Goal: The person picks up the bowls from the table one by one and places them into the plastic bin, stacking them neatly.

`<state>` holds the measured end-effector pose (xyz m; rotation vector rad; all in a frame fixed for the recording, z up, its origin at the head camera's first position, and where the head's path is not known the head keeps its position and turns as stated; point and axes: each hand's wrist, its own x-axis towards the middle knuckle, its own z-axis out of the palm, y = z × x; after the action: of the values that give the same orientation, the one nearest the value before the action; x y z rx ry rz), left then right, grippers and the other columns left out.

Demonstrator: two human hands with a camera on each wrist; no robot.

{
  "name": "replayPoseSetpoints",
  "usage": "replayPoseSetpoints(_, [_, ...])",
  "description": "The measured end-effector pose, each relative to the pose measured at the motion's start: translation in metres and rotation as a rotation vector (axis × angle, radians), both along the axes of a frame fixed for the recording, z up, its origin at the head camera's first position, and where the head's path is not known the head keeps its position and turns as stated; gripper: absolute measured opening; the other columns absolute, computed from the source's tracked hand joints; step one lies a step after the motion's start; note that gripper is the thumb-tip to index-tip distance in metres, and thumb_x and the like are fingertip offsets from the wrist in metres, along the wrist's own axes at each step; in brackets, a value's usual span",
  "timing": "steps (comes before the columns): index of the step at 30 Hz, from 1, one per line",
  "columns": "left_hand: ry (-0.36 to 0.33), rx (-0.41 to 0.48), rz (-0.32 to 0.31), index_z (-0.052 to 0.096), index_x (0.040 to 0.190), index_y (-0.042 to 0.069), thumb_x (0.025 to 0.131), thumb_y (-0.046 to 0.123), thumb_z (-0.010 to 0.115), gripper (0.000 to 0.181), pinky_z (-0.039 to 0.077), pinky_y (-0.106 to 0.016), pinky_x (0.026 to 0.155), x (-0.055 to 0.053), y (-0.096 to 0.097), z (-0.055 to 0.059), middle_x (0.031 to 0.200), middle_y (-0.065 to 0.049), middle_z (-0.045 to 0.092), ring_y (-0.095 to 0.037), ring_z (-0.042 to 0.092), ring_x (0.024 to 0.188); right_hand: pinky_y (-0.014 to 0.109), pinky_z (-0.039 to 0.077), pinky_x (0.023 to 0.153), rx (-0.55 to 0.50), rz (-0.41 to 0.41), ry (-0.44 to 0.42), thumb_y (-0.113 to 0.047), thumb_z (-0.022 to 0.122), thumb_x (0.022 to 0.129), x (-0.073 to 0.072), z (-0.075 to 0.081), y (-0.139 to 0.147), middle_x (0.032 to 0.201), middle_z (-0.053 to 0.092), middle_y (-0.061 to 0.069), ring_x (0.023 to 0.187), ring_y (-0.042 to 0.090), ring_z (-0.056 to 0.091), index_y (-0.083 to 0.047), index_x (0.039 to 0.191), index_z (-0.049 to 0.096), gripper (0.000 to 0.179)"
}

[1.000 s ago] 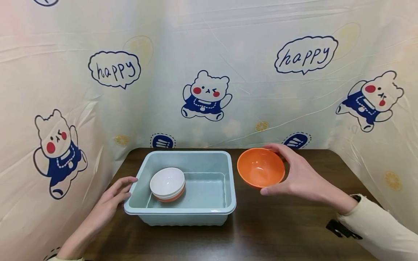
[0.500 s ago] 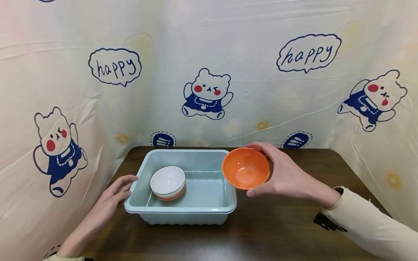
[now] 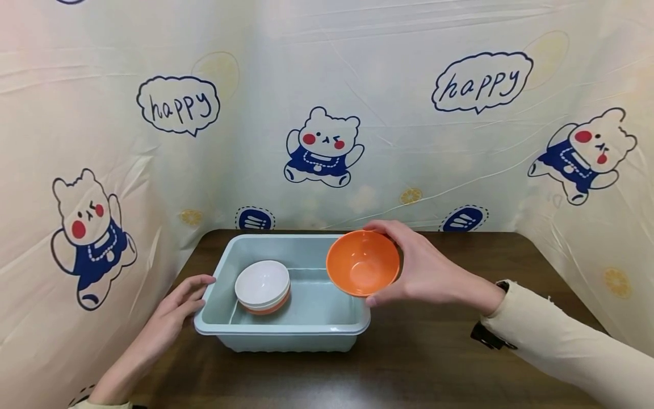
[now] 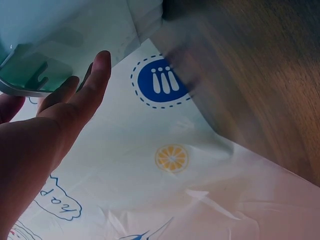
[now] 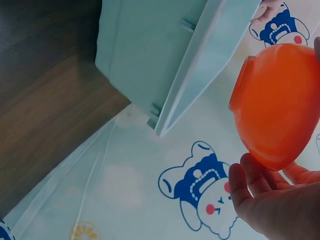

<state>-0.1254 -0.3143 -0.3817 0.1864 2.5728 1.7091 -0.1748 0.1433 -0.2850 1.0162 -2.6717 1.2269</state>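
Note:
A pale blue plastic basin [image 3: 286,329] stands on the table. Inside, at its left, sits a stack of bowls [image 3: 262,284]: white on top, orange underneath. My left hand [image 3: 171,312] rests at the basin's left rim with its fingers extended; in the left wrist view, fingers [image 4: 100,67] lie along the outer wall. With my right hand [image 3: 424,264] I hold an orange bowl [image 3: 363,264] by its side, thumb at the near edge and fingers at the far edge. It is raised, tilted toward the head camera, and overlaps the basin's right rim in that view.
Dark wooden table [image 3: 434,363] surface extends in front of the basin and to its right. A pale curtain [image 3: 388,113] printed with bears and "happy" bubbles encloses the back and both sides.
My right hand has carried the orange bowl leftward, from beside the basin to over its right side. My left hand, the basin and the stacked bowls stay in place.

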Motion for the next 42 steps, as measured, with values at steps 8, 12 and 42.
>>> replayPoseSetpoints(8, [-0.005, -0.011, -0.002, 0.037, 0.151, -0.003, 0.112, 0.006, 0.038, 0.040, 0.053, -0.026, 0.085, -0.001, -0.001, 0.001, 0.158, -0.036, 0.038, 0.001, 0.054, 0.122, 0.037, 0.057, 0.089, -0.005, 0.032, -0.009, -0.040, 0.102, 0.061, -0.004, -0.001, -0.013, 0.136, 0.056, -0.009, 0.121, 0.012, 0.054, -0.021, 0.147, 0.051, 0.101])
replayPoseSetpoints(12, [-0.026, -0.032, 0.007, 0.037, 0.152, -0.002, 0.112, 0.007, 0.038, 0.040, 0.053, -0.026, 0.086, -0.001, -0.001, 0.001, 0.159, -0.035, 0.036, -0.020, 0.054, 0.133, 0.037, 0.057, 0.088, 0.000, 0.049, 0.006, -0.041, 0.101, 0.062, -0.008, -0.001, -0.021, 0.135, 0.057, -0.008, 0.121, 0.012, 0.054, -0.020, 0.146, 0.052, 0.099])
replayPoseSetpoints(42, [-0.025, -0.013, 0.002, 0.036, 0.152, -0.001, 0.113, 0.008, 0.037, 0.040, 0.054, -0.027, 0.086, 0.000, -0.001, 0.001, 0.159, -0.034, 0.037, -0.002, 0.055, 0.122, 0.033, 0.056, 0.085, 0.091, 0.153, -0.019, -0.038, 0.098, 0.065, -0.036, 0.009, -0.090, 0.133, 0.057, -0.006, 0.119, 0.011, 0.051, -0.016, 0.145, 0.052, 0.095])
